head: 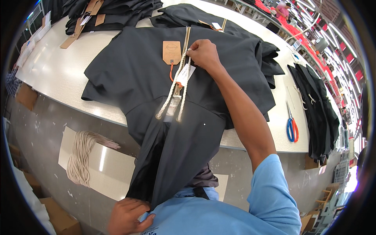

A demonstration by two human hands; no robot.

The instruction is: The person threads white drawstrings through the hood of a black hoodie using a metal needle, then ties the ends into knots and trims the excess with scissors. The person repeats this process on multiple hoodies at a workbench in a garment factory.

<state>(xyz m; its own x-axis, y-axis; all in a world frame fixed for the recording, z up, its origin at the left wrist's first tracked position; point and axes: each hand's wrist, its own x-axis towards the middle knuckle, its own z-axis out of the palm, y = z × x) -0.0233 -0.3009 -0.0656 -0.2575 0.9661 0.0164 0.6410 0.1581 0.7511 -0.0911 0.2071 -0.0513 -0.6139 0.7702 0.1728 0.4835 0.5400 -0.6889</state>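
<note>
A black hooded garment (126, 67) with a metal zipper (186, 38) lies spread on the table, its hood hanging over the near edge. My right hand (203, 54) pinches the white twisted drawstring (173, 79) near the zipper; both cord lengths run down to eyelets in the hood. Beside the zipper lie a brown cardboard hang tag (171, 52) on an orange cord and a white tag (185, 75), both bearing writing. At the bottom, my left hand (130, 216) is at the hood's lower edge, thumb and fingers around the fabric; the exact hold is partly hidden.
Blue-and-orange-handled scissors (292, 129) lie right on the table (53, 79), near folded black pieces (315, 108) with white cords. More black garments (117, 14) with tags are piled behind. A bundle of pale cords (80, 158) rests on a lower board (114, 173). A person (282, 10) stands far off.
</note>
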